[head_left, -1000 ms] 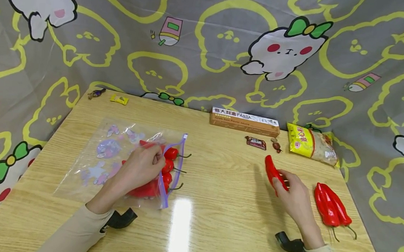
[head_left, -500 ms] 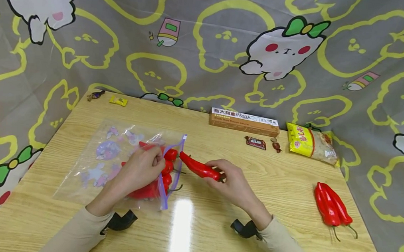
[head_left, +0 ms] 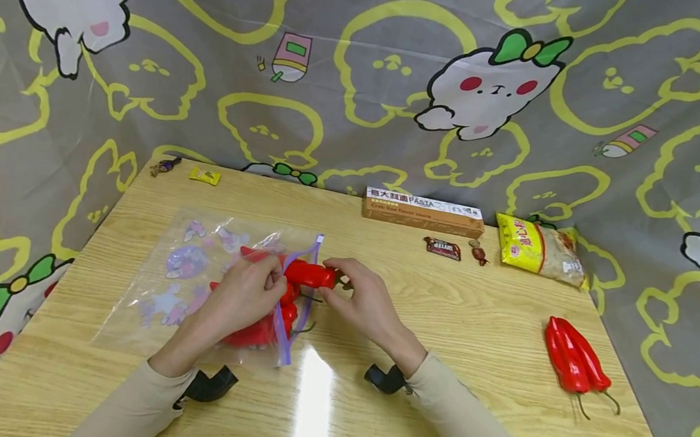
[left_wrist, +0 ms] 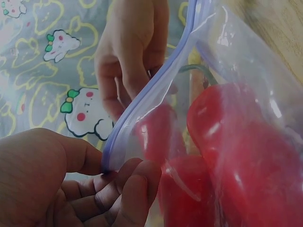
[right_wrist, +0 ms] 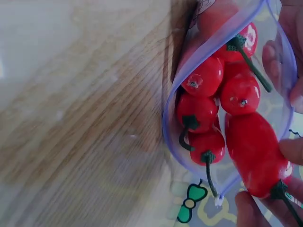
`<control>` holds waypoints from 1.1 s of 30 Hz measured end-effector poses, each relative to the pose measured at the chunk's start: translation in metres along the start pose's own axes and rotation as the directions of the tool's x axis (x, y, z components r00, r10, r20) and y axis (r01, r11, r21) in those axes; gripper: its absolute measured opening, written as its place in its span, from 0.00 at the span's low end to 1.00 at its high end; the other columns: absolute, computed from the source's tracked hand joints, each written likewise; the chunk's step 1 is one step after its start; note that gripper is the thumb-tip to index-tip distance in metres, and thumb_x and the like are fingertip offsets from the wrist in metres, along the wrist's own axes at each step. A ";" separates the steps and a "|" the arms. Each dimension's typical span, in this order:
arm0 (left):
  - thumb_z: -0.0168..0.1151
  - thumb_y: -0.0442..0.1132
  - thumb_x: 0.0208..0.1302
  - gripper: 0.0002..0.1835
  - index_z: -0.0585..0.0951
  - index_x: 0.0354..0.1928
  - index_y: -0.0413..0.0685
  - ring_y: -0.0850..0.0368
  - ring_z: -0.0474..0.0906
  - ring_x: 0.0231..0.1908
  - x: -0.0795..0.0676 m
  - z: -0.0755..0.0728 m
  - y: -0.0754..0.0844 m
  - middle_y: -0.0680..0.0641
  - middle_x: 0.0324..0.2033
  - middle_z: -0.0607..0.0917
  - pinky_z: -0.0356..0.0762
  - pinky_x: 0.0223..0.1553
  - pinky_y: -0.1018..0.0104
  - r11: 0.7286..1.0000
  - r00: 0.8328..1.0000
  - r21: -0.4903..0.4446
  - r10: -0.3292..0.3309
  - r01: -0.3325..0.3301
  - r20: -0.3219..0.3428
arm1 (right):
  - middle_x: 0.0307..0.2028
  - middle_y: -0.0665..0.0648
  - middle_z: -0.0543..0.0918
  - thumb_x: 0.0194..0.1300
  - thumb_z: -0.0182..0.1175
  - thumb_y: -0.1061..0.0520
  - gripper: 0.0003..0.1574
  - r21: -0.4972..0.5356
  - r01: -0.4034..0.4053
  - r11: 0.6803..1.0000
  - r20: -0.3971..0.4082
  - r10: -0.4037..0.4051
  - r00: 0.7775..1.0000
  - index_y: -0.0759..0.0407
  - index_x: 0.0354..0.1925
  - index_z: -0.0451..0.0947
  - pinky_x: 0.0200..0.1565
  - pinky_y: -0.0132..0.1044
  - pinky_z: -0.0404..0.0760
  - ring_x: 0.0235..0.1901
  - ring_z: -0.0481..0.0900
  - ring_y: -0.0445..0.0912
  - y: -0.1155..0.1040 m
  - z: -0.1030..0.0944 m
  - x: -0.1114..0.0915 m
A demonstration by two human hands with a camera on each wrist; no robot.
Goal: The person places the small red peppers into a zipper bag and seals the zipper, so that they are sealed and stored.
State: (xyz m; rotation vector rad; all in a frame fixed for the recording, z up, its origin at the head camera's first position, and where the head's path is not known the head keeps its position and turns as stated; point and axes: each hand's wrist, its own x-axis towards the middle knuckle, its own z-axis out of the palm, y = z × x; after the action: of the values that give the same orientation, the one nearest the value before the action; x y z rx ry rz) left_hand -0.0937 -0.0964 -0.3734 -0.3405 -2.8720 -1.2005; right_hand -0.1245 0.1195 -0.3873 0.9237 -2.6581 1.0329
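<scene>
A clear zip bag (head_left: 130, 303) printed with cartoon figures lies flat on the table, its purple-edged mouth facing right. My left hand (head_left: 243, 296) pinches the upper lip of that mouth between thumb and fingers and lifts it open. Several red chili peppers (right_wrist: 196, 111) fill the bag, stem ends toward the opening. With my right hand (head_left: 364, 303) I grip another red pepper (head_left: 314, 275) near its green stem. Its front part is inside the bag's mouth, beside the others, while the stem end sticks out. Two red peppers (head_left: 575, 356) lie together at the table's right.
Along the back of the wooden table (head_left: 446, 407) stand a pasta box (head_left: 423, 212) and a yellow food packet (head_left: 541, 251). A dark red wrapped candy (head_left: 444, 248) and a small brown one (head_left: 479, 252) lie before them. Two more candies, one yellow (head_left: 205, 174), sit back left.
My right hand has carried the pepper from the table's right side leftward to the bag, and its tip has entered the mouth. My left hand stays on the bag's lip.
</scene>
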 end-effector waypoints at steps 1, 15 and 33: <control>0.53 0.37 0.57 0.03 0.71 0.27 0.49 0.61 0.64 0.13 0.000 0.000 0.000 0.53 0.14 0.67 0.62 0.13 0.69 1.000 1.000 0.001 0.000 0.000 0.002 | 0.43 0.53 0.80 0.54 0.65 0.57 0.22 0.005 -0.003 1.000 -0.010 0.003 1.000 0.60 0.49 0.75 0.35 0.33 0.79 0.37 0.78 0.42 0.000 0.002 0.002; 0.53 0.36 0.57 0.04 0.70 0.26 0.48 0.63 0.62 0.13 0.001 -0.001 -0.001 0.54 0.13 0.65 0.59 0.13 0.71 0.999 0.999 0.013 0.041 -0.041 -0.016 | 0.41 0.57 0.78 0.54 0.65 0.61 0.20 -0.002 0.054 0.999 -0.075 -0.054 0.996 0.62 0.45 0.74 0.34 0.36 0.80 0.38 0.79 0.46 -0.009 0.034 0.017; 0.52 0.37 0.58 0.03 0.70 0.28 0.49 0.63 0.63 0.12 0.000 -0.004 -0.001 0.54 0.13 0.66 0.58 0.12 0.71 1.000 1.000 -0.005 0.012 -0.012 0.006 | 0.53 0.55 0.77 0.61 0.59 0.56 0.21 -0.165 0.054 0.985 0.026 -0.051 0.998 0.58 0.53 0.75 0.49 0.38 0.75 0.52 0.75 0.46 -0.017 0.038 0.013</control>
State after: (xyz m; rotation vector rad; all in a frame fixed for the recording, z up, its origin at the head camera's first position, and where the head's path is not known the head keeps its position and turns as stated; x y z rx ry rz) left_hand -0.0945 -0.0994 -0.3710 -0.3610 -2.8684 -1.2075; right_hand -0.1219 0.0788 -0.4021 0.9688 -2.6721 0.7804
